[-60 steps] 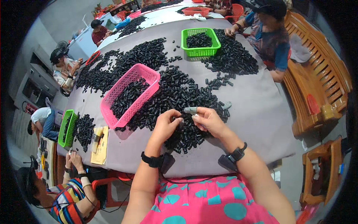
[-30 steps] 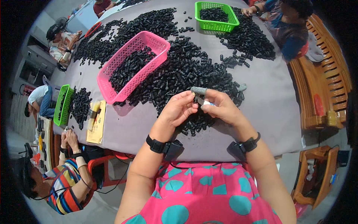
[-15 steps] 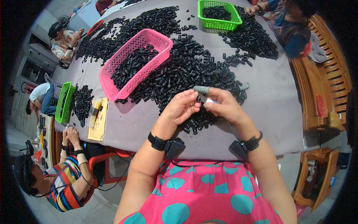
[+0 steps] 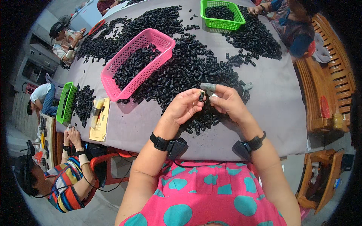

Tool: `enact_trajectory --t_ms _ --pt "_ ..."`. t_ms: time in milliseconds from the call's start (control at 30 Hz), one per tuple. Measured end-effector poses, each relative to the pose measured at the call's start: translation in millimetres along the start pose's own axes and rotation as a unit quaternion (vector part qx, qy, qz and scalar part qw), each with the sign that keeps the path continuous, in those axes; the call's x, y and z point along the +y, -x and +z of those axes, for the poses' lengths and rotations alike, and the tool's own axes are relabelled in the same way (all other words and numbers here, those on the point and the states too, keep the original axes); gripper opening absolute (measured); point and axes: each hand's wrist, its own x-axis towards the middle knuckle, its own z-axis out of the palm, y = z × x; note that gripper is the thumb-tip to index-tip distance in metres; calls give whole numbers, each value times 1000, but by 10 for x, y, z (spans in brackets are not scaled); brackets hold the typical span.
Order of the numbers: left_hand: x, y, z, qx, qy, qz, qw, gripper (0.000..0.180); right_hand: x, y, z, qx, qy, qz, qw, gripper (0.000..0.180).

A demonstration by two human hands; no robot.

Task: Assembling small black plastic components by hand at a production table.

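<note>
Over the near edge of a heap of small black cylindrical plastic parts (image 4: 192, 71), my two hands are close together. My left hand (image 4: 182, 106) pinches one small black part (image 4: 201, 96) between thumb and fingertips. My right hand (image 4: 230, 102), just beside it, closes thumb and fingers on a small white object (image 4: 213, 94), mostly hidden by the fingers. A grey covering (image 4: 207, 87) wraps the right index finger. Both wrists wear black straps. The pink basket (image 4: 166, 45), partly filled with black parts, stands on the heap's left side.
A green basket (image 4: 222, 25) stands at the far right, another (image 4: 65, 103) at the left. Near the left one, a yellow packet (image 4: 100, 122) lies on the grey cloth-covered table (image 4: 264, 124). Several other people sit around it. A wooden bench (image 4: 328, 83) is at right.
My hands have drawn slightly apart, and the black part in my left hand shows more clearly. The right index finger has lifted a little, and the white object is more covered.
</note>
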Motion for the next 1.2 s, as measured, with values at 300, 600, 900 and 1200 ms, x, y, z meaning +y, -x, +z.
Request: enact_trajectory --t_ms 300,600,900,1200 --pt "100 41 12 -10 17 33 999 23 59 -9 -22 20 -8 -1 1000 41" --pt "97 31 -5 13 18 64 998 25 59 -13 -22 13 -17 -3 1000 39" --pt "80 15 -81 18 6 80 997 29 46 -10 -9 7 -10 2 1000 40" --pt "99 29 -12 64 -52 63 995 35 48 -4 -5 19 -15 -6 1000 42"
